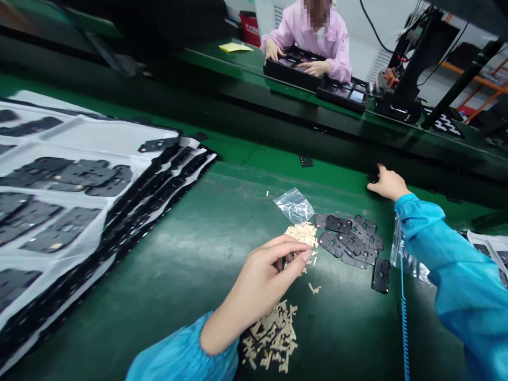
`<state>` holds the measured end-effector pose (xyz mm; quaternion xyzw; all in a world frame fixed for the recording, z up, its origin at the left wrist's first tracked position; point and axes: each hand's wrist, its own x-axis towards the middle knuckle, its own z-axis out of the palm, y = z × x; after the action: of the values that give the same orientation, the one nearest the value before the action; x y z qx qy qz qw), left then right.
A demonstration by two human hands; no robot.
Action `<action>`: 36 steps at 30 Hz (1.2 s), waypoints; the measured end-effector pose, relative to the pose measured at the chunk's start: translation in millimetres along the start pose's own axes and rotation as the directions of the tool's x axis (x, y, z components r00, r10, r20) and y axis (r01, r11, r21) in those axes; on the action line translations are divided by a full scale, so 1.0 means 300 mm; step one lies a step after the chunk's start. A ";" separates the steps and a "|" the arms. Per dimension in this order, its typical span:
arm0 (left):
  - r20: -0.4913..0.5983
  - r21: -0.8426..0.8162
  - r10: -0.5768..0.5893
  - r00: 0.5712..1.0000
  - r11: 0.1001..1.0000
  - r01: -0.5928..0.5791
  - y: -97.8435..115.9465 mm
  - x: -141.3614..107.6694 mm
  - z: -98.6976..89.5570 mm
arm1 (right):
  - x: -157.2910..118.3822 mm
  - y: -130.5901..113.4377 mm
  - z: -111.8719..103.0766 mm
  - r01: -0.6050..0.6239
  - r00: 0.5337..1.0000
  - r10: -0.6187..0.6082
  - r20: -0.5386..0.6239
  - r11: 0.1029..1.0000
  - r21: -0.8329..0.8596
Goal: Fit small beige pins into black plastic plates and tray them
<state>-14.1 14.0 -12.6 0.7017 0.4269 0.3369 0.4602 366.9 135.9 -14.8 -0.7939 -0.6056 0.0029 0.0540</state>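
We're on the loose tan strips. Left grip [257, 286] sits right over a small heap of tan strips [302, 234], fingers [286, 251] curled close together; we can't tell if they're pinching anything. Right grip [389, 183] is open, fingertips at the green counter [198, 275], just beside a small black part [373, 178] and well apart from the heap.

The heap touches a loose cluster of black perforated plates [338, 225] on its right. A clear plastic bag [292, 205] lies just behind it. A second pile of tan strips [270, 336] sits near our left wrist, and a coiled blue cord [404, 317] runs down under our right arm. Off to the left, white-backed sheets [59, 174] carrying black parts lie in an overlapping stack.

Across the counter, a co-worker's hands rest on a black tray [293, 69].

Step looks like picking through the strips by hand. Next move calls for a clean pinch on single pieces.
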 end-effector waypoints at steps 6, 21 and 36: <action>0.004 0.006 -0.004 1.000 1.000 0.004 -0.018 -0.003 -0.002 | 0.014 -0.024 -0.002 0.006 1.000 -0.007 0.020 0.999 0.048; -0.052 -0.203 -0.093 0.994 0.976 0.081 0.022 -0.002 0.041 | -0.602 -0.452 -0.091 -0.311 0.949 -0.079 0.306 -0.072 0.948; 0.162 -0.414 -0.295 0.942 0.846 0.337 0.027 0.008 0.009 | -0.663 -0.427 -0.089 -0.297 0.944 -0.107 0.313 0.141 0.944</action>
<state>-8.5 13.7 -5.8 0.5158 0.4286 0.3106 0.6736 192.5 -24.2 11.0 -0.5901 -0.4031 0.5238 0.4636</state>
